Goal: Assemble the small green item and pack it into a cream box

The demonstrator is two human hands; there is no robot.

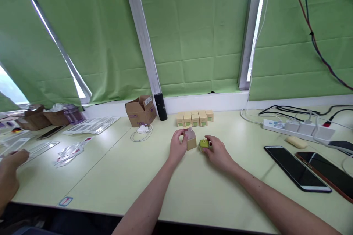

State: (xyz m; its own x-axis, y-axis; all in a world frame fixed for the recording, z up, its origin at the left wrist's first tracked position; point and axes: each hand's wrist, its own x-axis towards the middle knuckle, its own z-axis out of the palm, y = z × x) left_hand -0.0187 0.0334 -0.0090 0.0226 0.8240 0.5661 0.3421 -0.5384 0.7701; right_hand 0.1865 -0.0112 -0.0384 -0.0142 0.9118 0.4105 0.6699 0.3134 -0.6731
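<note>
My left hand point(178, 146) is curled round a small tan box point(191, 140) with an open top flap, standing on the pale green table point(138, 176). Just to its right, my right hand point(218, 150) pinches a small yellow-green round object point(204, 143) that rests on the table beside the box. A row of several closed tan boxes with green labels point(195, 118) stands behind them near the wall.
An open cardboard carton point(140, 111), a black cylinder point(160, 107) and a white charger with cable point(142, 130) sit at the back left. Two phones point(296, 168) and a power strip point(299, 129) lie at right. Another person's hand point(9, 170) and plastic trays are at left.
</note>
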